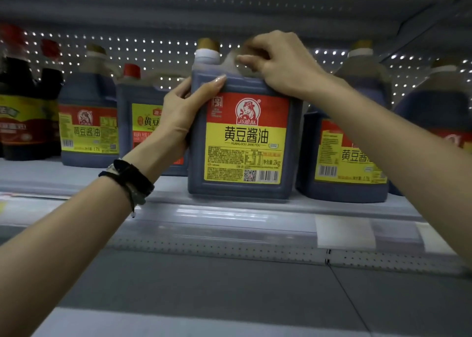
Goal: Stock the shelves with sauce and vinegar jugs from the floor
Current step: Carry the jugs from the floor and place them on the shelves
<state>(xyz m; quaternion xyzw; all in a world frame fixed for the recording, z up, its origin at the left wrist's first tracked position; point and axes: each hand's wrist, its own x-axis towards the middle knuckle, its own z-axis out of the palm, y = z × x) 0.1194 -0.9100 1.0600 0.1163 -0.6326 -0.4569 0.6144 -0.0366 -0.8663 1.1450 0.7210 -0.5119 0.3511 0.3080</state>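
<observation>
From the head camera, your right hand sits on top of the soy sauce jug, fingers curled down over its handle in a firm grasp. Your left hand wraps the jug's upper left corner, with the thumb laid across the front shoulder and the other fingers going round the side out of sight. Between your two hands the jug stands upright on the shelf, close to its front edge, with the red and yellow label facing you. Its gold cap rises just left of your right hand.

Just left of your left hand, partly hidden behind it, stands a red-capped jug, and beyond that a gold-capped jug and dark bottles. Below your right forearm, just beside the held jug, stands another jug. A black wristband circles your left wrist. Below the grip, a blank label sits in the shelf's front rail.
</observation>
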